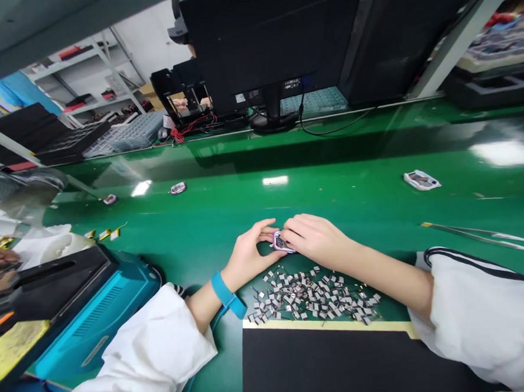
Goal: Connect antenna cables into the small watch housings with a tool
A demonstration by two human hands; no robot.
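Left hand [250,253] and right hand [315,239] are pinching one pink-rimmed rounded casing [282,242] between their fingertips, at 12 o'clock from the pile. Many small metallic tabs with fine wires, too many to count, are lying in one loose pile [315,296] at 6 o'clock from the hands. One pair of slender steel tweezers [481,236] is resting at 3 o'clock on the glossy green bench [366,154].

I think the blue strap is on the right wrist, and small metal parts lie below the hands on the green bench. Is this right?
Not right: the head view shows the blue strap on the left wrist. The small metal parts below the hands on the green bench are as you say.
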